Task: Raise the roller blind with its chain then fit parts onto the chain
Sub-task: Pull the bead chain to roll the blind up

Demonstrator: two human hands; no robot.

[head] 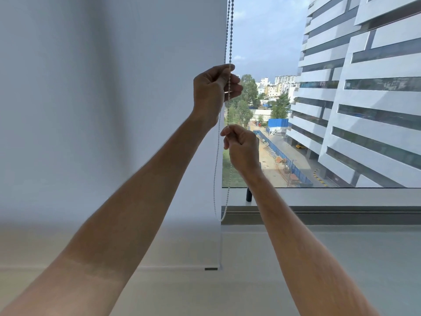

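A white roller blind [114, 110] hangs down over the left part of the window, its bottom bar [182, 267] low near the sill. A beaded chain [230, 30] runs down along the blind's right edge and loops at the bottom [222, 218]. My left hand [214, 92] is raised and closed around a strand of the chain. My right hand [242, 148] is just below it, pinching a strand between thumb and fingers. Both forearms reach up from the bottom of the view.
The uncovered window pane [319, 110] on the right shows a large office building and a street far below. A grey window sill [341, 258] runs across under the glass. A small dark fitting [248, 195] stands on the frame beside my right forearm.
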